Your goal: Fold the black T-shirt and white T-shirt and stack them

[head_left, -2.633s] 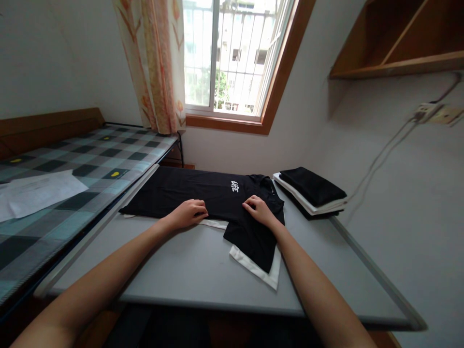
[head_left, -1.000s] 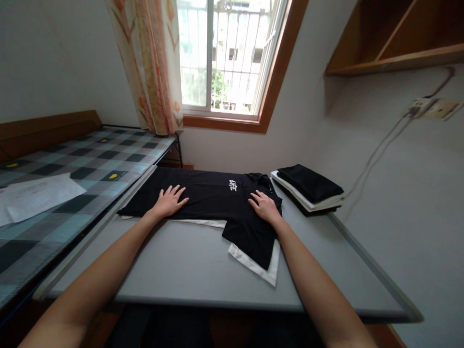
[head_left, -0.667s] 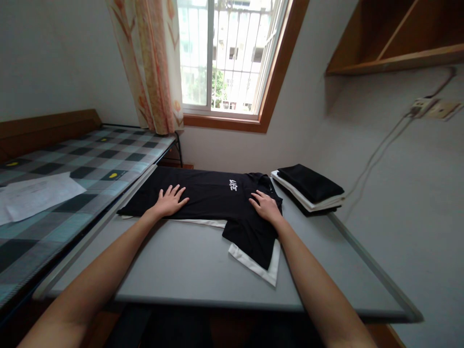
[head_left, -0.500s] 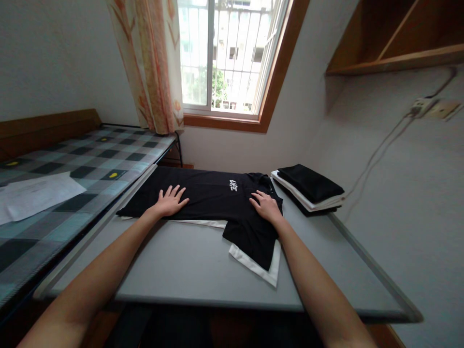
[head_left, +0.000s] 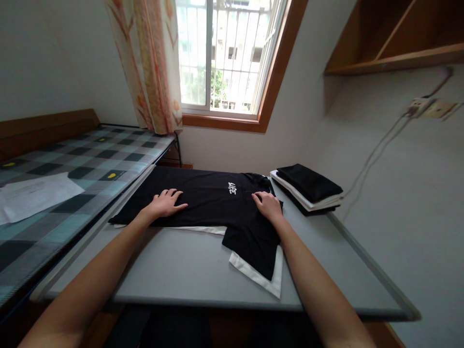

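A black T-shirt with white lettering lies spread across the grey table, its collar end to the right and one short sleeve toward me. Underneath it is a white garment, whose edges show along the near side and around the sleeve. My left hand rests on the lower part of the black T-shirt, open, with thumb and fingers apart. Near the collar, my right hand lies on the shirt's chest and shoulder area, open with fingers slightly bent. The far side of the white garment is hidden.
A stack of folded black and white clothes sits at the table's back right. The grey table adjoins a bed with a checked cover, where papers lie. Beyond are a window and curtain.
The black T-shirt and the white garment beneath have shifted slightly toward me on the near side. My left hand has moved a little left and nearer, its fingers more bent.
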The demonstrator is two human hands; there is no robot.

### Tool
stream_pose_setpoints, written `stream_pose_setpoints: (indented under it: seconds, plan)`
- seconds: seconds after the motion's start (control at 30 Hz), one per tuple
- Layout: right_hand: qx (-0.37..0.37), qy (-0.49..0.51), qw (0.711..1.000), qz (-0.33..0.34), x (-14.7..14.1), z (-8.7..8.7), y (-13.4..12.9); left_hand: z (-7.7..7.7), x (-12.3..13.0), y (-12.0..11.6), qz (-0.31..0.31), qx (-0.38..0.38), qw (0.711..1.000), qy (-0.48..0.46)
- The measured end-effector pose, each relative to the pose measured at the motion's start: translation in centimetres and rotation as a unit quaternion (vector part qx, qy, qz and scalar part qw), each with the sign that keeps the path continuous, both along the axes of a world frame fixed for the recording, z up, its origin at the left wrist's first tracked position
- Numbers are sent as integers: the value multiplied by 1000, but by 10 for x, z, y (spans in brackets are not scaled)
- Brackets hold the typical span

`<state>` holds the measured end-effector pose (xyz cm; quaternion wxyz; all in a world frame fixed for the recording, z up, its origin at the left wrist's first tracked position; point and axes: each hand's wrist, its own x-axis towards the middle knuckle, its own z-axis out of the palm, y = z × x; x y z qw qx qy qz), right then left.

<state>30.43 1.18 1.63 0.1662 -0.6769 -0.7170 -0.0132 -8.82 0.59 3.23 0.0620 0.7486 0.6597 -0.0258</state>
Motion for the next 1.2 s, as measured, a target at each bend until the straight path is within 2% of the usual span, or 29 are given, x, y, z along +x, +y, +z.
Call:
stream_pose_setpoints:
  seconds: [0.1, 0.2, 0.37, 0.5, 0.67, 0.73, 0.8, 0.93, 1.0, 1.07, 1.2]
  plan:
    - [9, 10, 1000, -2, 3, -6, 2, -2, -8, 5, 25, 65, 997, -18]
    - [-17, 5, 1000, -13, 10, -13, 7, -12, -23, 14, 89, 113, 989, -33]
    - [-59, -11, 998, -32, 19, -20, 13, -25, -46, 26, 167, 81, 982, -46]
    - [-58, -13, 998, -31, 20, -21, 13, -26, -53, 28, 172, 79, 981, -44]
    - [5, 12, 1000, -27, 20, -18, 10, -28, -52, 27, 159, 131, 977, -62]
    - [29, 26, 999, -31, 21, -16, 9, -27, -48, 27, 119, 175, 973, -94]
    - [49, 41, 997, -38, 22, -14, 8, -26, -39, 26, 38, 218, 961, -163]
    - [87, 77, 992, -51, 29, -10, 9, -22, -2, 16, -142, 254, 905, -309]
    - [105, 96, 988, -66, 35, -10, 10, -20, 23, 5, -200, 246, 889, -331]
    - [116, 114, 984, -76, 40, -10, 11, -16, 47, -10, -255, 219, 885, -323]
    - [119, 162, 977, -71, 45, -13, 14, -1, 86, -37, -402, 117, 869, -264]
